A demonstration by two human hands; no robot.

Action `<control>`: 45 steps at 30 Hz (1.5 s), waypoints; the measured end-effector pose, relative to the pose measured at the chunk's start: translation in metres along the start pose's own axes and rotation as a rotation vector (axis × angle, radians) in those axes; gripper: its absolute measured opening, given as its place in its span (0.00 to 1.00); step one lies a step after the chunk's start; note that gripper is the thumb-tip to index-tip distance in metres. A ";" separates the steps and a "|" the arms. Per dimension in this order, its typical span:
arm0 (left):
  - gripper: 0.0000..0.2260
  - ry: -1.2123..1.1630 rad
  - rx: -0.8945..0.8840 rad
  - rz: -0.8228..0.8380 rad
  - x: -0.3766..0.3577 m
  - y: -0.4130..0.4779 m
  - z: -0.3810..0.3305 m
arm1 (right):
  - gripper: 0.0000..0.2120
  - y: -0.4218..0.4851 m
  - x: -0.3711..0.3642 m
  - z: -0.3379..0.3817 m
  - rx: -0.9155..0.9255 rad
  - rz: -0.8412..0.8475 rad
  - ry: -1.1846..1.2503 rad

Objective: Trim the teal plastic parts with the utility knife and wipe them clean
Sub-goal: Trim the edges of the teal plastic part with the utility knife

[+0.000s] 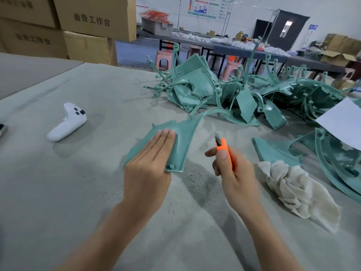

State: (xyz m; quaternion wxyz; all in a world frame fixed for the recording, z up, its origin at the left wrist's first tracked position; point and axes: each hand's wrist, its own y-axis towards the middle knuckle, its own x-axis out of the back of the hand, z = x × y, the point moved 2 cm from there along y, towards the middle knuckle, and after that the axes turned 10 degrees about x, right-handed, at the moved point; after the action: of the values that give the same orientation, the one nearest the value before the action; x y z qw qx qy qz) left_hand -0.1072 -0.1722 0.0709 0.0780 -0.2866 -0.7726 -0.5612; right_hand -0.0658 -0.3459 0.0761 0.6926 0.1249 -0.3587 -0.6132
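Teal plastic part [184,137] lies flat near the middle of the tabletop [78,192], pressed down by the left hand [152,163], its straight fingers held together. The right hand [234,173] hovers just beside it, curled round an orange utility knife [224,149] whose blade points up, off the part. A pile of teal parts [211,90] crowds the far edge and a rag [289,184] lies to the right. Grey surface runs wide toward the near and left edges.

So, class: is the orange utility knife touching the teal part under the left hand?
Apart. The head view shows bare table between the utility knife and the teal part.
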 end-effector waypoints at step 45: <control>0.25 -0.247 0.055 0.069 -0.007 -0.010 -0.018 | 0.27 0.006 0.031 -0.029 -0.046 -0.225 -0.437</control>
State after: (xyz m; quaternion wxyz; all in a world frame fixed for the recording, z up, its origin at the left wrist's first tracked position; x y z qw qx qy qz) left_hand -0.1103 -0.1928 0.0662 0.0092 -0.3777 -0.7811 -0.4972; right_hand -0.0425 -0.3815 0.0701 0.5284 0.0124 -0.4698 -0.7070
